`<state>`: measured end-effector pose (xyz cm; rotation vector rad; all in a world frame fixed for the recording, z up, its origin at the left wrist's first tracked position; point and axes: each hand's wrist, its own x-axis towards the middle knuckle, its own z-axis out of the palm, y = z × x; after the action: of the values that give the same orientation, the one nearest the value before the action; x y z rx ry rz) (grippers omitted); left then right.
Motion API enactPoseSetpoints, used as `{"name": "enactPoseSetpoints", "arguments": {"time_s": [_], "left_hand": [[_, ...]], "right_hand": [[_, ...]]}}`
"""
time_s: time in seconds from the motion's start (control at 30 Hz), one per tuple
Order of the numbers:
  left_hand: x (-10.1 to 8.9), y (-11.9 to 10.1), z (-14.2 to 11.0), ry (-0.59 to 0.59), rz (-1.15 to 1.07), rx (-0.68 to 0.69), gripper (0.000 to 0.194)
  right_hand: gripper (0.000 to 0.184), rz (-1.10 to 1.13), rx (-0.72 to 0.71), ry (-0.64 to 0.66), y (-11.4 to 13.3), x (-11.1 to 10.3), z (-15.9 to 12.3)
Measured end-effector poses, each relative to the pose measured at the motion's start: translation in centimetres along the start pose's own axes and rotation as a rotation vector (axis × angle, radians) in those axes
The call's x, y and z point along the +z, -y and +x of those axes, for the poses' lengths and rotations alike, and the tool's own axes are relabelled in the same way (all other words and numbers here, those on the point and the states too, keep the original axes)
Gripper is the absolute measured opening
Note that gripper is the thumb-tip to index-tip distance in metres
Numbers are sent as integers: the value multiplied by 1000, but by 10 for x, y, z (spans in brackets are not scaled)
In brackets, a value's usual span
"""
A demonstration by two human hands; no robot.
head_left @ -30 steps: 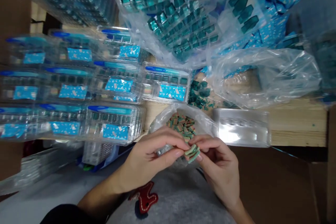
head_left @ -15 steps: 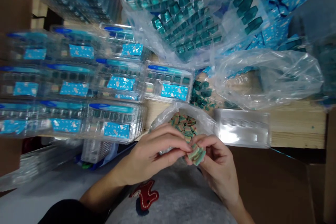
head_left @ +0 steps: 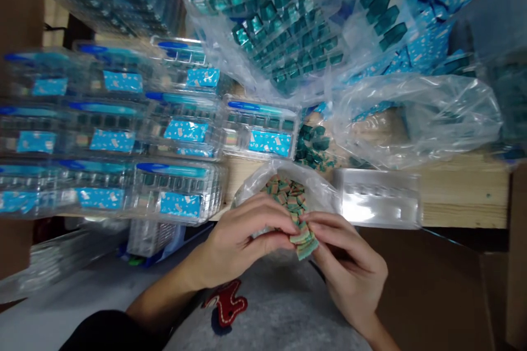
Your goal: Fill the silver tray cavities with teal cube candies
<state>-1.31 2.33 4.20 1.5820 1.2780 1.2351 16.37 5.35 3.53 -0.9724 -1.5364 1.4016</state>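
Small striped sponge-like pieces point(head_left: 303, 240), green and tan, are pinched between my two hands above my lap. My left hand point(head_left: 251, 236) grips them from the left with thumb and fingers. From the right, the thumb and fingertips of my right hand point(head_left: 343, 252) close on the same pieces. Just beyond the hands an open clear plastic bag point(head_left: 325, 192) holds many loose brown-green pieces point(head_left: 286, 192). Part of the bag is hidden behind my fingers.
Clear packed trays point(head_left: 177, 189) with blue tools and blue packets stand in stacks at left. An unfilled clear tray point(head_left: 376, 197) lies at right on the wooden table point(head_left: 465, 192). Behind are a bag of teal pieces point(head_left: 284, 27), crumpled plastic point(head_left: 444, 120) and blue packets point(head_left: 432, 38).
The striped pieces have shifted slightly left and turned in my fingers. My right hand has rolled a little outward. The whole view has drifted slightly.
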Motion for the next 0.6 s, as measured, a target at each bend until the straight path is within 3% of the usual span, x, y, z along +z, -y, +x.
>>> {"name": "enactPoseSetpoints", "arguments": {"time_s": [0.23, 0.6], "left_hand": [[2, -4, -2, 20, 228, 121, 9], [10, -4, -5, -98, 217, 60, 9]], "right_hand": [[53, -46, -1, 18, -2, -2, -2], [48, -20, -12, -41, -1, 4, -3]]}}
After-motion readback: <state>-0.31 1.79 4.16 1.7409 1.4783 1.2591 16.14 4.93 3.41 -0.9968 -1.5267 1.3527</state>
